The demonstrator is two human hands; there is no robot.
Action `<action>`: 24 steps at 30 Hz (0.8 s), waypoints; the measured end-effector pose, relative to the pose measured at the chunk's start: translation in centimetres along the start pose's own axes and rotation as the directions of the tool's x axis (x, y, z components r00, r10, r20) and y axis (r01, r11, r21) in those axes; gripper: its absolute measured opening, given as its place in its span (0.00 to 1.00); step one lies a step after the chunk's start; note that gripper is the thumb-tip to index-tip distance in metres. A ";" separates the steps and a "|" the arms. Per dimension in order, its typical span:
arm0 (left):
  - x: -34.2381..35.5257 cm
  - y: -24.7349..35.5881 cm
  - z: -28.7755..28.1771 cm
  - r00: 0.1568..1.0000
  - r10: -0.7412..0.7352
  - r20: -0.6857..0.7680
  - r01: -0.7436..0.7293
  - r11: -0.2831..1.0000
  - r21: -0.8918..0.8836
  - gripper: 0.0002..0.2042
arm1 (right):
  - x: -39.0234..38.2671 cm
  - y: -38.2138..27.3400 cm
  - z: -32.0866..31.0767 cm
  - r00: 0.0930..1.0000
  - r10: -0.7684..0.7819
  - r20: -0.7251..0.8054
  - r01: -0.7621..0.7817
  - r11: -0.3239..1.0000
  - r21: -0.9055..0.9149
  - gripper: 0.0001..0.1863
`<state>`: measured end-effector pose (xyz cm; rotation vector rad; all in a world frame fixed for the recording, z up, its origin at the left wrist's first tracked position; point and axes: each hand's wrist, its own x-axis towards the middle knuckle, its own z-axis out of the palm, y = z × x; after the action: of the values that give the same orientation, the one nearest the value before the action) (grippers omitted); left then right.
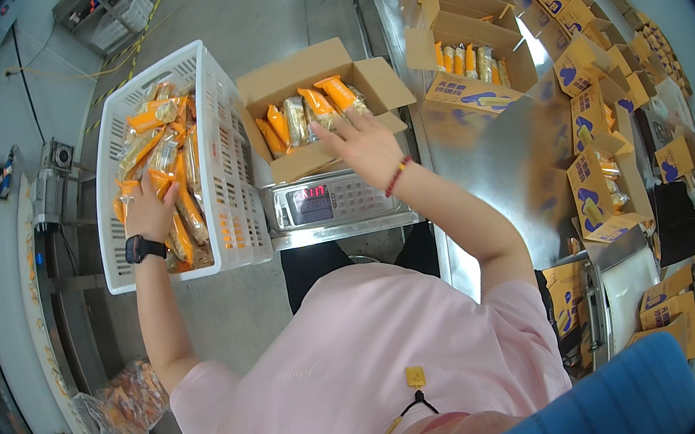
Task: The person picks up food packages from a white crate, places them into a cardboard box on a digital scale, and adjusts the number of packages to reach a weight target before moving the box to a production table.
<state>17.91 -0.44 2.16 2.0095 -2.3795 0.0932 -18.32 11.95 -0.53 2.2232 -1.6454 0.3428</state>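
Note:
My left hand [149, 213], with a dark watch on the wrist, reaches into a white slatted plastic crate [232, 144]. Its fingers are apart on a heap of long orange-and-clear film packets [149, 143]; the fingertips are partly hidden among them. My right hand [365, 150] is spread over the near right side of an open cardboard box [283, 77], its fingertips at the packets [295, 119] standing in a row inside. The box sits on a digital scale [337, 201] with a lit red display and a keypad.
To the right runs a shiny metal table [480, 166] bearing another open box [471, 93] of packets and rows of printed cartons [592, 196]. A co-worker's gloved hand [693, 192] is at the far right. A clear plastic bag [128, 404] lies at lower left.

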 end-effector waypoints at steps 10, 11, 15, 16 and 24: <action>0.8 0.6 2.6 0.952 0.225 -0.206 -0.230 0.973 -0.001 0.29 | -22.1 -1.5 7.6 0.708 0.668 0.227 -0.702 0.700 0.128 0.39; 1.0 0.2 3.0 0.945 0.227 -0.233 -0.239 0.971 -0.022 0.29 | -23.7 -2.0 8.5 0.597 0.737 0.317 -0.793 0.602 0.091 0.39; 1.3 -0.1 3.0 0.955 0.165 -0.245 -0.188 0.979 -0.075 0.25 | -23.1 -2.5 8.6 0.633 0.711 0.306 -0.774 0.591 0.227 0.40; 1.2 -0.2 2.8 0.959 0.142 -0.246 -0.164 0.984 -0.072 0.25 | -21.3 -1.8 8.6 0.645 0.708 0.288 -0.748 0.508 0.426 0.40; 0.8 0.9 -1.1 0.731 0.251 -0.635 -0.387 0.919 -0.082 0.20 | -3.7 -1.3 1.5 0.601 0.250 0.759 -0.098 -0.920 0.381 0.27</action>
<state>16.87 -1.00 3.25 1.1908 -2.1432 0.4164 -18.17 14.89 -3.56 -0.0992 0.7841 -1.4455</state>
